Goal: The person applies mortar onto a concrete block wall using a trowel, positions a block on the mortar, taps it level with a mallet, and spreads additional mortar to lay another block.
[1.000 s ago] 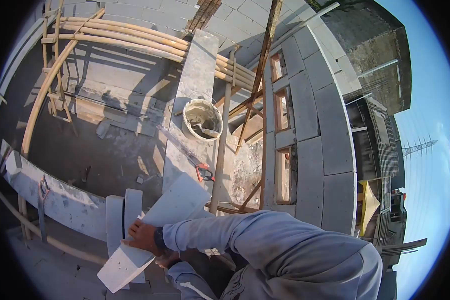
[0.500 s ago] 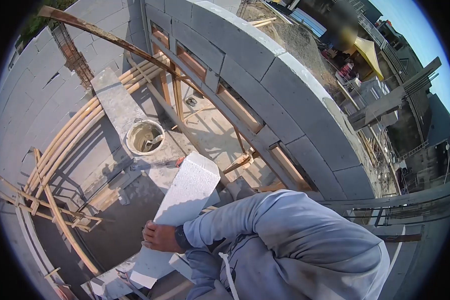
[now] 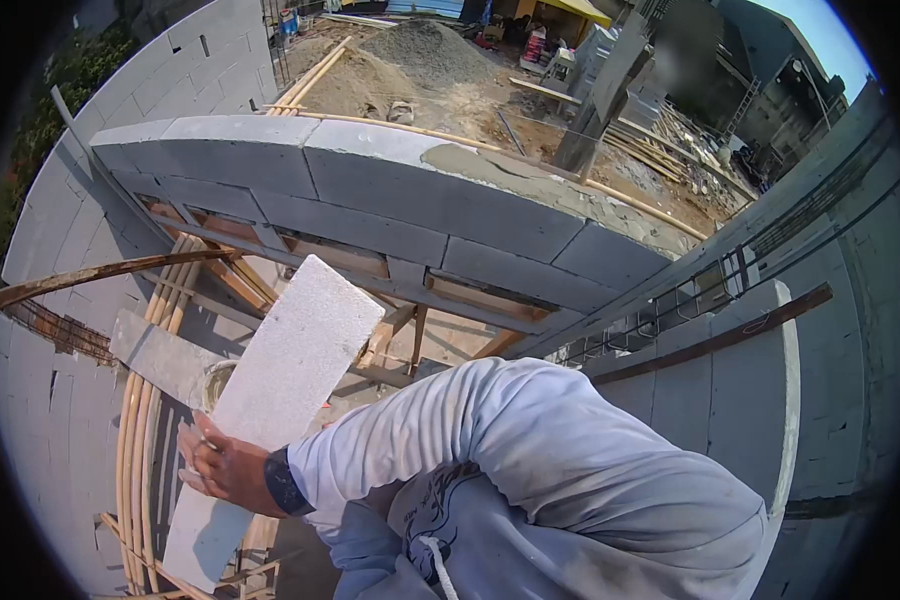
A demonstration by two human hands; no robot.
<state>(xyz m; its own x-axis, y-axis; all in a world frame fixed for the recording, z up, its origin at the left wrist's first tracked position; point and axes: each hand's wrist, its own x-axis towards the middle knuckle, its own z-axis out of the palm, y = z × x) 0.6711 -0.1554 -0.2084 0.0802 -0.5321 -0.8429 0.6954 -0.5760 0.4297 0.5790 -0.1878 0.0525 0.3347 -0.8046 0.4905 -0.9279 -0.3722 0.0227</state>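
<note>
While the white block (image 3: 295, 360) comes round with me, it now slants in front of the bucket (image 3: 214, 380), hiding most of it; I judge that it is being carried, not set down. My right hand (image 3: 230, 472) has its fingers clamped on the block's left edge; my left hand is hidden, so I cannot tell its hold. My view has swung to the long grey wall (image 3: 380, 220), a gravel heap (image 3: 435, 52) beyond.

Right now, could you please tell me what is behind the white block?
Past the white block's left edge, part of a bucket and a grey plank show. The block covers the bucket's remainder, so its contents cannot be told.
</note>
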